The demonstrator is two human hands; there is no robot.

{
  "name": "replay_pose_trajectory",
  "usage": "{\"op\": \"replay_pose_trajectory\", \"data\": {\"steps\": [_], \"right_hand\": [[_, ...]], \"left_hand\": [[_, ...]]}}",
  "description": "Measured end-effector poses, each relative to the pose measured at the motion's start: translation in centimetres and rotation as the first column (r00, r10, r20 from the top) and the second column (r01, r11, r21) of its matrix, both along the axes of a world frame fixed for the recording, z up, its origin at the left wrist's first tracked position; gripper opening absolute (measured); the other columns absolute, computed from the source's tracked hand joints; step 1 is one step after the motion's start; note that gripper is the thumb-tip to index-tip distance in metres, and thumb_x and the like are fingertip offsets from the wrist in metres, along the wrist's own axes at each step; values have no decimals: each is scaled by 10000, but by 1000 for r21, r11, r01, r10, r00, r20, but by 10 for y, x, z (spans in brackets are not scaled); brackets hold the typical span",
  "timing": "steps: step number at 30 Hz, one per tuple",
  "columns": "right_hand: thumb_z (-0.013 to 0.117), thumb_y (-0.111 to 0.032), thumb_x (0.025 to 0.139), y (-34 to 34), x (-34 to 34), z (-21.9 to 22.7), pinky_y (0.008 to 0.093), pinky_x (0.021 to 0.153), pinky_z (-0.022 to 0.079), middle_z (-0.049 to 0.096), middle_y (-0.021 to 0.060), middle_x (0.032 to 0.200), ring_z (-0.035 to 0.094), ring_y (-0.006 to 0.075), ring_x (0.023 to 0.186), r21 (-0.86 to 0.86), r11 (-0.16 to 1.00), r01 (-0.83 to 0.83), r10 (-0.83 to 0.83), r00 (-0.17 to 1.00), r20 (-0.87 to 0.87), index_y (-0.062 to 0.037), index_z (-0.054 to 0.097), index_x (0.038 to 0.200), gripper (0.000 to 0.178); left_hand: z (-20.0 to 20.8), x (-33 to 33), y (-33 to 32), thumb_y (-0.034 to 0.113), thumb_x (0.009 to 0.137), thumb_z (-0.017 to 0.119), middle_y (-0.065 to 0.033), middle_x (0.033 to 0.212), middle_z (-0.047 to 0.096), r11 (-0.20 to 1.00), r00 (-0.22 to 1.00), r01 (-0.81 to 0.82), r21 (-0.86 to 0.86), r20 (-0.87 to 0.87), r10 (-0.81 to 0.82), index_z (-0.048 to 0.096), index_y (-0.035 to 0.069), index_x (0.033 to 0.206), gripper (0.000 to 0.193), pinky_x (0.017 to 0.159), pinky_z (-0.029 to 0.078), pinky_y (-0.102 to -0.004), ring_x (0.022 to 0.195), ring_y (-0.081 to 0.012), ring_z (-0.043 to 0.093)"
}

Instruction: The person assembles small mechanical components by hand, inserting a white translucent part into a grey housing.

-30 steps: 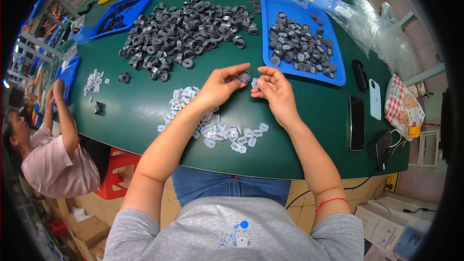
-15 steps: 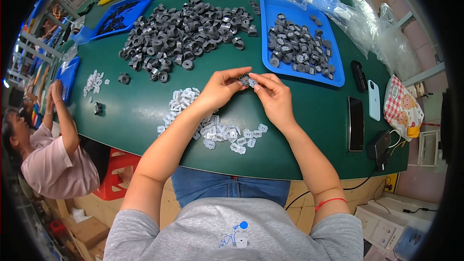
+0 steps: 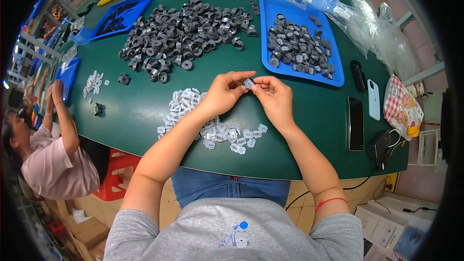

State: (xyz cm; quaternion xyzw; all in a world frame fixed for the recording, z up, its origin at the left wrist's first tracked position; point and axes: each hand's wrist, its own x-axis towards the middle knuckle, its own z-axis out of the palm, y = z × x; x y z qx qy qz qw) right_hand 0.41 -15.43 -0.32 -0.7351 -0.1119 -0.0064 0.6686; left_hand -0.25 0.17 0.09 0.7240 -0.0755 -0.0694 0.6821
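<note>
Spread across the green counter [image 3: 135, 111]: a heap of grey rings [image 3: 183, 34] beyond the hands, a blue tray [image 3: 338, 75] of more grey parts to the far right. Further right, two phones [image 3: 355, 123] [image 3: 373, 99] lying flat, a black charger [image 3: 378, 146], a checked pouch [image 3: 403, 107]. Clear plastic bags [image 3: 338, 5] at the far edge. Far left, a person in pink [image 3: 58, 164].
</note>
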Motion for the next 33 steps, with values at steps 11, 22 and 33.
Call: {"op": "replay_pose_trajectory", "data": {"steps": [11,22,33], "right_hand": [[644,-23,761,-4,5,2,196,606,470,579,52,751,563,88,664,126,992,-15,48,965,-259,12,512,918,208],[609,-60,788,2,1,-10,232,618,489,643,93,818,606,119,694,46,999,-13,19,991,-129,48,601,987,227],[586,-36,772,4,3,-13,243,627,485,650,119,767,625,142,705,-62,997,41,-44,998,-53,52,611,912,167]], "left_hand": [[4,-2,0,-69,751,515,-97,958,563,994,996,-20,104,94,11,584,47,1106,380,738,454,-256,825,-153,565],[2,-2,-3,-54,773,530,-86,965,626,999,1000,-22,-41,-14,22,540,-9,1147,377,730,463,-227,810,-89,567],[-5,-4,-10,-9,768,584,-106,916,625,993,994,-108,-39,-22,108,554,-28,1108,343,693,470,-207,795,-88,573]]}}
